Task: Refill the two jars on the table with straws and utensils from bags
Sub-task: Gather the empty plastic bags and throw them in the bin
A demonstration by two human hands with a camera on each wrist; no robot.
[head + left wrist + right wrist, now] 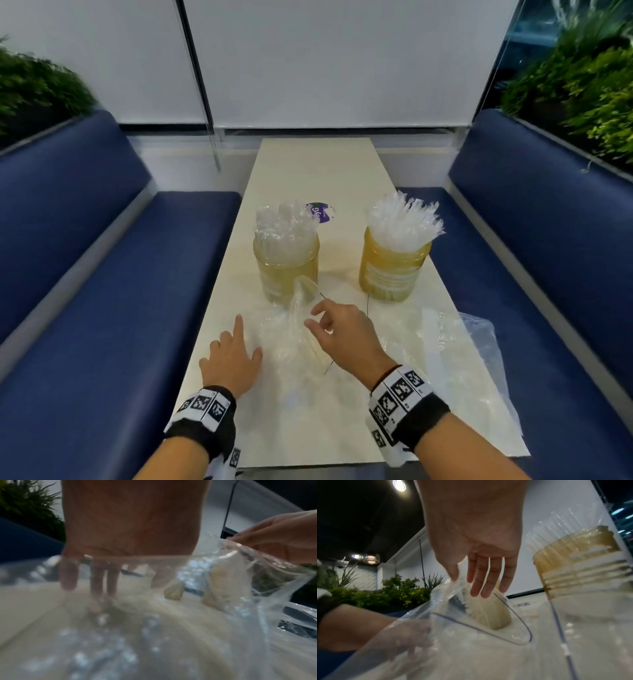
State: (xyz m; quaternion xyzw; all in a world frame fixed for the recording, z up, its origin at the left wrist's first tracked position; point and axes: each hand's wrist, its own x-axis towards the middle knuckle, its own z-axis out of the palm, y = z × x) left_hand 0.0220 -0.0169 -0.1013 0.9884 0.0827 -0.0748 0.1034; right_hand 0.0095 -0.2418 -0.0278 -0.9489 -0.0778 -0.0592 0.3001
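Two amber jars stand on the pale table (308, 164). The left jar (286, 265) holds wrapped utensils and the right jar (394, 274) holds wrapped straws. In front of the left jar a clear bag (291, 329) stands partly lifted. My right hand (339, 329) pinches its upper edge between thumb and fingers, which the left wrist view shows on the bag (240, 561). My left hand (233, 353) lies spread and flat at the bag's left side. From the wrist, its fingers (97, 577) are seen through the film. The bag looks empty.
A second clear bag (476, 363) lies crumpled over the table's right edge. A purple and white round label (320, 211) sits behind the left jar. Blue padded benches (102, 274) flank the table, with plants (589, 89) behind them.
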